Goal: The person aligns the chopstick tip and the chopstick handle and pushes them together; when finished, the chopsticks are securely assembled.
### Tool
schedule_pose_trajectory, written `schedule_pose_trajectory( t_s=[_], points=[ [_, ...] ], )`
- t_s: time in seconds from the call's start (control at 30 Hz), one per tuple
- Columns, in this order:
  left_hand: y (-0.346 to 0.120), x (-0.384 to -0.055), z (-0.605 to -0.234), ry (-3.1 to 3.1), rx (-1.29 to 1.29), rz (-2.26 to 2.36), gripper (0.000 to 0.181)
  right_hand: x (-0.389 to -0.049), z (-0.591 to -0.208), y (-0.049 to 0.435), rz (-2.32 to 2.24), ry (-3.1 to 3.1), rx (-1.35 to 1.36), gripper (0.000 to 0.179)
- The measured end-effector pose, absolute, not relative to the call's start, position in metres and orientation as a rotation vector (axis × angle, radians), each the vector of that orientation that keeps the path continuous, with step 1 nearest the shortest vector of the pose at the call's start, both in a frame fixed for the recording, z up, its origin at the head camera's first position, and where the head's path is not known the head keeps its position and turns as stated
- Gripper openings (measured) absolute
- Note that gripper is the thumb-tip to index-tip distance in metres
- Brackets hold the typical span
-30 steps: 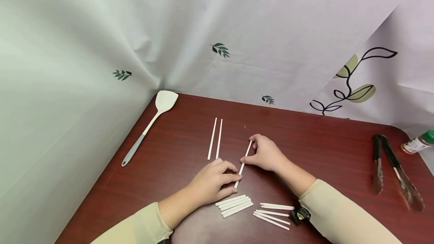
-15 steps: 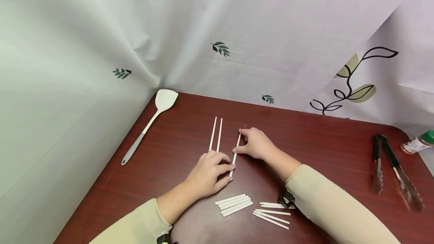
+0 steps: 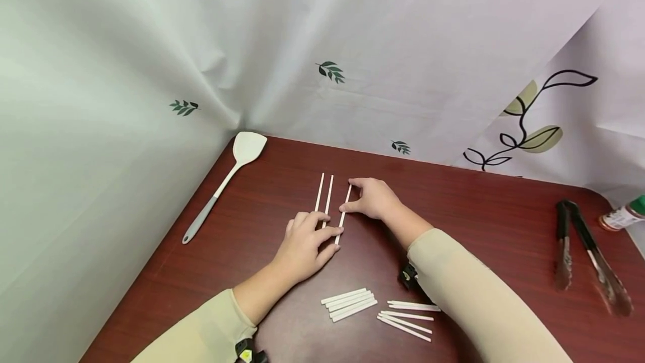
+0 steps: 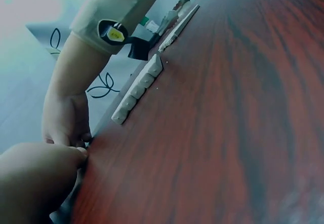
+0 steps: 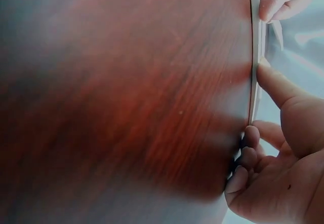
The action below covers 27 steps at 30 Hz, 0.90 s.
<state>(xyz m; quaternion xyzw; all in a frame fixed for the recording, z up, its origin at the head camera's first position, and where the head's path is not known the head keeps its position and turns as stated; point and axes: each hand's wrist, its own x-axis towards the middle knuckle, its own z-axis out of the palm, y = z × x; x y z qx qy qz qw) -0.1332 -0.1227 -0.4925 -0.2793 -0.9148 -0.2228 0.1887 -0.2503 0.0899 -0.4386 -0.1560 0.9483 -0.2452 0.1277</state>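
A thin white stick (image 3: 344, 213) lies on the table between both hands, running away from the person. My right hand (image 3: 374, 199) holds its far part, index finger at the far end and thumb against its side. Around the near end are the thumb and index finger of my left hand (image 3: 305, 245). Just left of it lie two more white sticks (image 3: 319, 192), nearly parallel, their near parts hidden by the left hand. The right wrist view shows the right hand (image 5: 283, 158) along the held stick (image 5: 255, 46). In the left wrist view the left hand (image 4: 38, 176) hides the stick.
Nearer the person lie a row of short white sticks (image 3: 349, 305) and a looser group of white sticks (image 3: 405, 321), close to the right sleeve. A white spatula (image 3: 221, 184) lies at left. Tongs (image 3: 589, 240) and a green-capped bottle (image 3: 622, 216) are at right.
Both hands have moved left and farther from the person with the white stick, bringing it closer to the two other sticks. The left hand now covers more of those two.
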Motion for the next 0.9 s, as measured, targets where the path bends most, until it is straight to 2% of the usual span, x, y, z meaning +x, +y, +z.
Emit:
schedule_pose_trajectory(
  t_s=[0.23, 0.9],
  points=[
    [-0.122, -0.135, -0.494, -2.597, -0.712, -0.615, 0.03, -0.258, -0.441, 0.09, -0.734, 2.753, -0.448, 0.085],
    [-0.12, -0.136, -0.494, -2.637, -0.716, -0.617, 0.03, -0.262, -0.444, 0.094, -0.648, 2.776, -0.464, 0.087]
  ],
)
